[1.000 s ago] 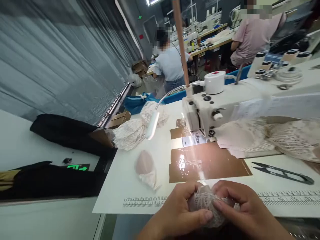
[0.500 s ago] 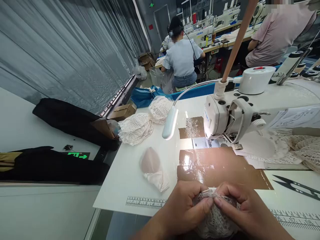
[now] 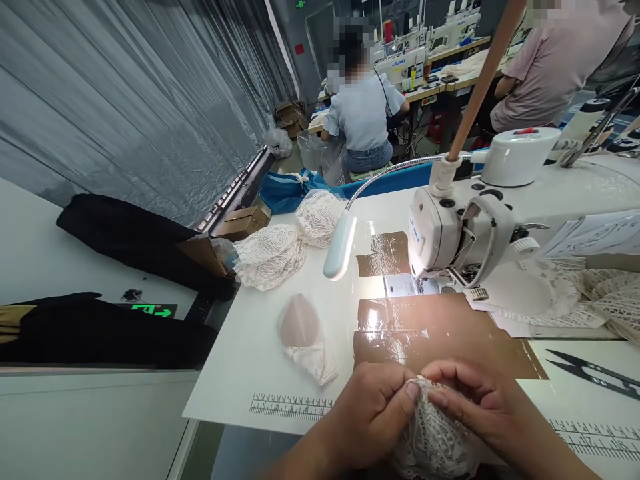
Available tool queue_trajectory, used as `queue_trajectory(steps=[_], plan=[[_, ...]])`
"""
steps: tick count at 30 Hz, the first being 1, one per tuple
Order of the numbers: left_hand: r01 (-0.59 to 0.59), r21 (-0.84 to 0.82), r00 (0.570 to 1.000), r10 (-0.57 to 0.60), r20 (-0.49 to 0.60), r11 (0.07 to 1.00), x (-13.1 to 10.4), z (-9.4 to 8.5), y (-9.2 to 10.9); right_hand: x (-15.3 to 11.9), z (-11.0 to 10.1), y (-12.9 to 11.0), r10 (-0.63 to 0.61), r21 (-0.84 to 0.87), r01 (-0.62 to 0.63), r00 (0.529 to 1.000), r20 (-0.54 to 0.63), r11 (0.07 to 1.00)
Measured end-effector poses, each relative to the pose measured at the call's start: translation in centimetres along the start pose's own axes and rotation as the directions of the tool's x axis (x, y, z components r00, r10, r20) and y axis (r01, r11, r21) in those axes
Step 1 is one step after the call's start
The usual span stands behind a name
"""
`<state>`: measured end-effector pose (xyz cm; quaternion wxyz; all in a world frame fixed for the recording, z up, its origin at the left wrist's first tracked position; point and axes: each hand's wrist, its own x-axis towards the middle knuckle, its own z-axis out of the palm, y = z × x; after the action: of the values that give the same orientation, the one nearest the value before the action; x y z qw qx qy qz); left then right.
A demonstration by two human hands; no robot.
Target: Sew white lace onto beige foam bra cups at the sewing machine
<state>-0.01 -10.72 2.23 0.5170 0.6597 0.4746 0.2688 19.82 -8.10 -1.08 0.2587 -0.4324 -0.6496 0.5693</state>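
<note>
Near the table's front edge, a white lace bra cup [image 3: 437, 437] is pinched along its top edge between my two hands. My left hand [image 3: 375, 413] grips it with thumb and forefinger on the left. From the right, my right hand [image 3: 480, 407] holds the same edge with its thumb on the near side. The cup's lower end runs out of the picture. A second cup [image 3: 300, 327], beige with lace at its lower end, lies on the table to the left. Beyond my hands stands a white sewing machine [image 3: 440, 227].
Lace pieces [image 3: 273, 257] are stacked at the table's far left. A bendable lamp [image 3: 340, 247] hangs over the table. Thread snips [image 3: 595, 373] lie at right, near more lace [image 3: 610, 293]. Brown tape [image 3: 440, 333] covers part of the tabletop. Two people sit at machines beyond.
My fingers have shifted along the lace edge, and the right fingers have lifted and spread slightly. The cup shows more of its lace front. My view has moved slightly.
</note>
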Motion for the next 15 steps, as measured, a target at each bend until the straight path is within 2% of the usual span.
queue_trajectory(steps=[2, 6, 10, 12, 15], plan=[[0.001, 0.025, 1.0, -0.001, 0.005, 1.0, 0.0, 0.0, 0.1, -0.1, 0.0, -0.3, -0.022, -0.014, 0.023, 0.999, 0.023, 1.0], [-0.032, -0.031, 0.999, 0.033, 0.024, 0.999, -0.1, 0.1, 0.1, -0.4, 0.1, -0.5, -0.062, -0.094, 0.057, 0.997, -0.051, 0.994], [-0.073, -0.008, 0.996, 0.073, -0.06, 0.997, 0.0, 0.3, 0.1, -0.6, 0.2, -0.6, -0.06, -0.098, 0.053, 0.996, -0.072, 0.994], [-0.063, 0.008, 0.994, 0.064, -0.089, 0.998, 0.2, 0.5, 0.0, -0.6, 0.1, -0.8, -0.053, -0.078, 0.048, 0.997, -0.064, 0.996], [-0.007, -0.102, 0.997, -0.002, -0.081, 0.995, 0.5, 0.7, -0.3, -0.5, -0.3, -1.3, -0.034, -0.015, 0.034, 0.999, -0.037, 0.999]])
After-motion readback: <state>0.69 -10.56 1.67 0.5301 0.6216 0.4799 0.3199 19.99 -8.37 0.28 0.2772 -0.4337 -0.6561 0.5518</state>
